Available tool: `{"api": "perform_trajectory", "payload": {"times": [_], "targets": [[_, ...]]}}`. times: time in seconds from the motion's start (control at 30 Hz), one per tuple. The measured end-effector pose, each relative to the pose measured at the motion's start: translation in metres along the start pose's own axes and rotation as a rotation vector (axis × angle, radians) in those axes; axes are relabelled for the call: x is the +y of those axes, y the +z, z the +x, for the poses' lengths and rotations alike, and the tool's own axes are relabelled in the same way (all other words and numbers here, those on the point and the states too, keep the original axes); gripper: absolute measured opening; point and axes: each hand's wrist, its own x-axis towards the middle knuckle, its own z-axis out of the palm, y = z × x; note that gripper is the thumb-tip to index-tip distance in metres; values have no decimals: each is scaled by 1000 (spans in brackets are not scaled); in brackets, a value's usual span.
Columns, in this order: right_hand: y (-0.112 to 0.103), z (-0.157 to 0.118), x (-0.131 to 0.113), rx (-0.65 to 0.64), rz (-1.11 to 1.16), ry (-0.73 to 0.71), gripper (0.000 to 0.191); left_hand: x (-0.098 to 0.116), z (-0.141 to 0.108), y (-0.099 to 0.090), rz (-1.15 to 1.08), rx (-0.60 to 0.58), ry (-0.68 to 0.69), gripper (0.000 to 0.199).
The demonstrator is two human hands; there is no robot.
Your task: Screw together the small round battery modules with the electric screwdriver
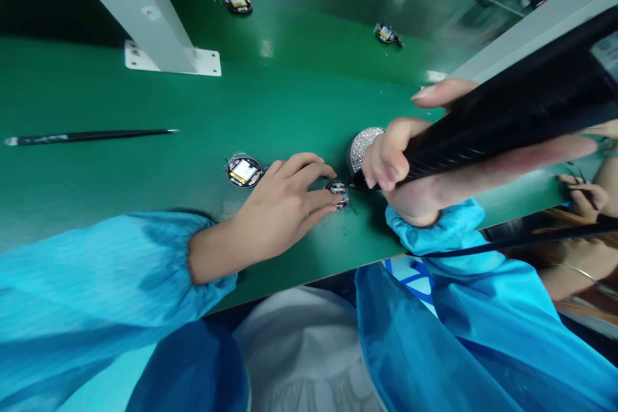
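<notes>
Left hand (280, 206) fingers spread, pinning small round assembly (338, 193), right hand (410, 174) gripping black tool (506, 122)

A small round circuit part (338, 193) lies flat on the green bench (96, 90), near its front edge, metal and wires showing on top. A thick black ribbed tool (487, 125) slants down, its tip beside the part's right edge.

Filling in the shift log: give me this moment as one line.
left hand: fingertips pinning small round module | right hand: gripping black power tool, tip at module | second module beside left hand | tweezers on belt
</notes>
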Motion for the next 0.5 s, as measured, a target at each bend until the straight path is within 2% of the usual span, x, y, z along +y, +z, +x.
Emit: {"api": "perform_trajectory", "payload": {"times": [0.07, 0.17, 0.33, 0.5], "targets": [[6, 2, 4, 92, 109, -2, 75, 0, 0, 0, 5, 2, 2, 21], [11, 2, 6, 147, 159, 7, 74, 0, 1, 0, 5, 8, 3, 21], [7, -1, 7, 93, 208, -11, 72, -2, 1, -1, -11, 2, -1, 21], [0, -1, 11, 40, 213, -23, 81, -4, 1, -2, -19, -8, 12, 20]]}}
